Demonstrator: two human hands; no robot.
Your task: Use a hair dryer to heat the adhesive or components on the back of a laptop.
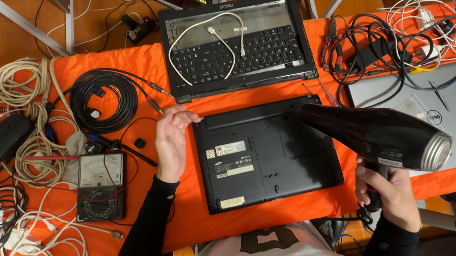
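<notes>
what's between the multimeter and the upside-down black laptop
In the head view, the left hand rests on the orange cloth between the multimeter and the black laptop, fingers open.

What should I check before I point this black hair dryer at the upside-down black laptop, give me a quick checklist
1. Right hand grips the black hair dryer by its handle: ok.
2. Metal nozzle aimed at the upside-down black laptop: not ok, it points away to the right.
3. Left hand steadies the laptop's left edge: ok.
4. Laptop lies flat on the orange tablecloth: ok.
5. Dryer cord free of tangles: cannot tell.
</notes>
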